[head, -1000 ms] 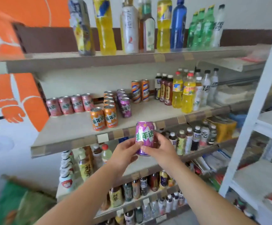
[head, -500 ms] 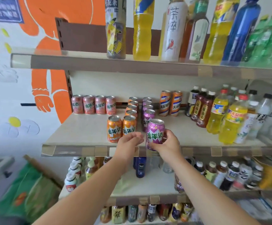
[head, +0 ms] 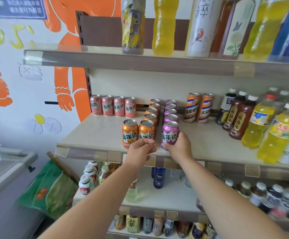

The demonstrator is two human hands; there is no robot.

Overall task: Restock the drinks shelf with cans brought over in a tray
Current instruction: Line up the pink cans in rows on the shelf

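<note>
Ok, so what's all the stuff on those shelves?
front purple metal drink can: one, purple, front of the beige middle shelf, heading its row.
other purple cans: four, purple, lined up behind it.
orange drink cans: six, orange, five in a row left of the purple, one further left.
pink drink cans: four, pink, back left.
tall orange-and-blue cans: two, back, right of the purple row.
dark brown bottles: at least two, brown, further right.
yellow plastic bottles: at least two, yellow, right end.
big bottles: several, mixed colours, top shelf.
small bottles: many, mixed, lower shelves.
green bag: one, green, lower left.
left hand: loosely curled, empty, before the orange cans.
right hand: grips the front purple can.
</note>
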